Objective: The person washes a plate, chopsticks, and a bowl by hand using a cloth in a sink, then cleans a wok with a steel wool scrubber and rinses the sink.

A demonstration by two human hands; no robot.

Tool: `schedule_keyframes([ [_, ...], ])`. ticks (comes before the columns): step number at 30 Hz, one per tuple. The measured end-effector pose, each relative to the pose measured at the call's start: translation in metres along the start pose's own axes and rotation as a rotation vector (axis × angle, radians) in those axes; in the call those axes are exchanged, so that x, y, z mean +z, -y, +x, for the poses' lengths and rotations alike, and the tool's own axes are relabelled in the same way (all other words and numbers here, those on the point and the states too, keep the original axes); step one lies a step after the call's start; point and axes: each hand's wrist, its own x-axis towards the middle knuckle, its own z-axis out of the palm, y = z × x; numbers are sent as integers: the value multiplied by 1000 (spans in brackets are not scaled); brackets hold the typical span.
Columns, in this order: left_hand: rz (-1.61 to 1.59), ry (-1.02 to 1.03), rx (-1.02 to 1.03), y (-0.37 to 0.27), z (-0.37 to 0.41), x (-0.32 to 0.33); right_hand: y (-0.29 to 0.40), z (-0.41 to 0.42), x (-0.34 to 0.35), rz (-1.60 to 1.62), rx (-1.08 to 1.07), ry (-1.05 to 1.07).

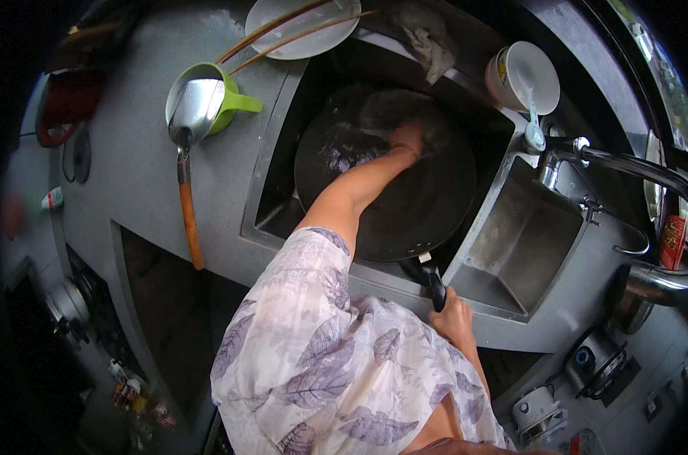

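A large dark wok [395,210] with water in it sits in the larger sink basin [278,219]. My right hand [454,315] is closed around its black handle [435,284] at the sink's front edge. Inside the wok, my left hand [407,138] reaches into the water near the far side. That hand is blurred and its fingers are partly hidden, so I cannot tell whether it holds anything. A band circles the left wrist.
Left of the sink, a metal spatula [196,108] rests across a green-handled cup [233,111]. Chopsticks [304,40] lie over a white plate [321,42]. Bowls with a spoon [534,74], a cloth [429,42], a chrome faucet [622,159] and a smaller basin [520,239] flank the wok.
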Motion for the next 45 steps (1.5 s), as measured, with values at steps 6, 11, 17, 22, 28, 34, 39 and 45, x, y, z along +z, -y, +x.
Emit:
schedule_keyframes([
  [6, 144, 848, 689, -11, -101, 23, 1, -2, 2, 22, -35, -28],
  [11, 79, 1495, 813, 50, -120, 27, 1, -1, 0, 15, -33, -20],
  [17, 342, 650, 1010, -31, -46, 7, 5, 0, -1, 16, -28, -23],
  [22, 676, 323, 871, -17, 23, -32, 0, 1, -2, -21, -26, 7],
  [28, 1194, 282, 348, 87, 33, -84, -4, -1, 4, 1, -44, -18],
  [34, 1139, 733, 59, 128, -81, -94, -5, -2, 9, 14, -100, -74],
  [39, 491, 1193, 417, 124, -145, -2, -8, -2, 7, 30, -105, -65],
  [45, -224, 485, 309, -29, -91, 21, -11, 1, 5, 29, -86, -58],
])
